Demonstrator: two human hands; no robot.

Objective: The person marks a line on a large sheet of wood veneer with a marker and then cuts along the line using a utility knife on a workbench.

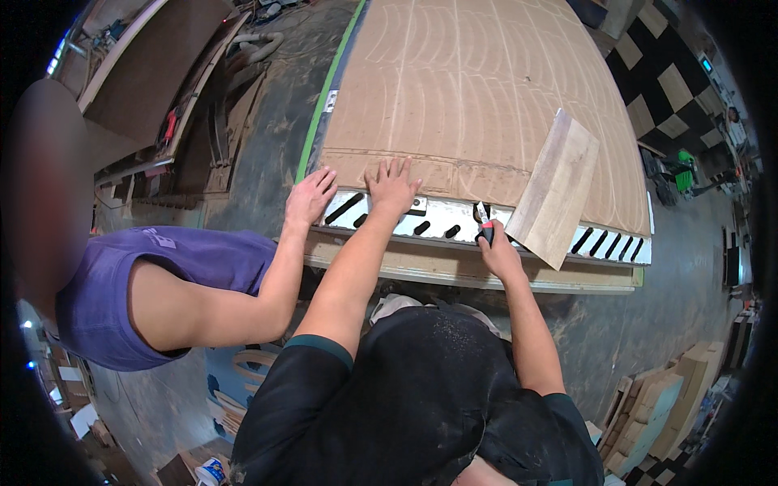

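Note:
My left hand [393, 188] lies flat, fingers spread, on the near edge of a large brown cardboard sheet [454, 89]. In my right hand [501, 257] is a utility knife [487, 233] with a red and black handle, its blade pointing away from me. The blade is over a white strip with dark slanted marks [438, 227] along the near edge of the stack. Just right of the knife, a pale wooden plank [561, 186] rests at a slant across the cardboard and the strip. A co-worker's hand [310, 197] touches the sheet's near left corner.
The co-worker, in a purple sleeveless top [203, 251], stands close at my left. A green edge [326, 89] runs along the stack's left side. Wooden boards [660, 409] are piled at the lower right, and a panel rack [154, 73] stands at the far left.

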